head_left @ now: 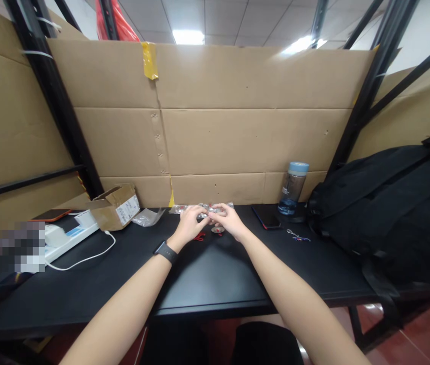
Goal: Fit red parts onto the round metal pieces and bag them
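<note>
My left hand (192,222), with a black watch (166,252) on its wrist, is closed in a pinch above the black table. My right hand (230,222) meets it from the other side, fingertips close to the left ones. Whatever lies between the fingers is too small and covered to name. Just below the hands are a red cord (199,236) and a small round clear-looking piece with red on it (218,230). Behind them, clear plastic packets (178,208) with red bits lie along the back of the table.
On the left stand an opened cardboard box (116,207), a clear plastic bag (148,217) and a white power strip (72,238) with a cable. To the right are a phone (266,218), a beaded trinket (298,236), a water bottle (293,188) and a black backpack (393,203). Cardboard (215,126) walls the back.
</note>
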A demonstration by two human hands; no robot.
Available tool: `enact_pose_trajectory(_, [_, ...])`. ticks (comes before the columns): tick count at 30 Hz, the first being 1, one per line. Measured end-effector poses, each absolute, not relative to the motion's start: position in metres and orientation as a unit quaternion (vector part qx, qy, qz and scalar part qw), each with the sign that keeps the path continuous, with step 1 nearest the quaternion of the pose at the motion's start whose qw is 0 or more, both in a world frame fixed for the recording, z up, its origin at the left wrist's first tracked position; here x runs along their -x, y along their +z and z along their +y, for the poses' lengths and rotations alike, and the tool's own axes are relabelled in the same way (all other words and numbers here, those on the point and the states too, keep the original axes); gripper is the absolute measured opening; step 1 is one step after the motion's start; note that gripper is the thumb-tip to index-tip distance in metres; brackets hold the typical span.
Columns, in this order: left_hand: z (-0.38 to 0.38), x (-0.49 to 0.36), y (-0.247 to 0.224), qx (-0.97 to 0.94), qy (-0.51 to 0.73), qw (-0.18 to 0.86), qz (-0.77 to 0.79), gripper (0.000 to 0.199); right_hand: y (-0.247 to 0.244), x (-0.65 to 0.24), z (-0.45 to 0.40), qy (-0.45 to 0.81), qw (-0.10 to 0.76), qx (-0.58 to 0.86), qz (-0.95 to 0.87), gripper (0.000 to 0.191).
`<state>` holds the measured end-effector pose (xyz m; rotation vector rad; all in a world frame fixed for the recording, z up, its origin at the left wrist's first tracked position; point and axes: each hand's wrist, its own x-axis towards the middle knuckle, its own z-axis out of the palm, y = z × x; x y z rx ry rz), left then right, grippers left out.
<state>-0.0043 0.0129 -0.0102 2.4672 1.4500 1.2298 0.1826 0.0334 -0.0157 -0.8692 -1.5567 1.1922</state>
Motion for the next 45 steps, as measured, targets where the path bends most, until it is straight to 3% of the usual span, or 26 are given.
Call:
enact_pose_trajectory(5, [0.007,-0.001,-0.008,-0.788,0.372,-0.021,0.490,0.016,-0.017,-0.180,0.032,0.482,0.481,0.338,-0.650,0.048])
enact_pose_trajectory(10, [0.005,0.001,-0.004,-0.787,0.350,-0.057,0.505,0.013,-0.016,-0.189,0.039,0.349,0.473,0.387,-0.711,0.047])
enact_pose_trajectory(14, [0.010,0.018,-0.001,-0.793,0.312,-0.037,0.522,0.013,-0.008,-0.216,0.043,0.186,0.426,0.442,-0.767,0.043])
enact_pose_trajectory(17, [0.016,0.037,0.001,-0.825,0.252,0.014,0.506,0.012,-0.006,-0.242,0.051,0.112,0.340,0.490,-0.795,0.039])
enact_pose_trajectory(24, [0.018,0.048,0.003,-0.849,0.203,0.107,0.475,0.010,-0.016,-0.263,0.063,0.171,0.231,0.499,-0.818,0.036])
enact_pose_trajectory(29, [0.016,0.038,0.003,-0.866,0.235,0.089,0.432,0.016,-0.010,-0.241,0.048,0.141,0.194,0.475,-0.846,0.046])
enact_pose_trajectory(33, [0.020,0.029,-0.005,-0.864,0.252,0.053,0.432,0.018,-0.010,-0.220,0.040,0.112,0.186,0.425,-0.879,0.027])
enact_pose_trajectory(37, [0.024,0.023,-0.014,-0.859,0.277,0.056,0.428,0.023,-0.013,-0.216,0.044,0.115,0.238,0.394,-0.881,0.017])
enact_pose_trajectory(40, [0.025,0.021,-0.017,-0.854,0.306,0.089,0.411,0.025,-0.011,-0.219,0.047,0.200,0.309,0.364,-0.855,0.011])
enact_pose_trajectory(45, [0.019,0.017,-0.012,-0.841,0.362,0.246,0.320,0.029,-0.006,-0.216,0.042,0.427,0.389,0.309,-0.755,0.033])
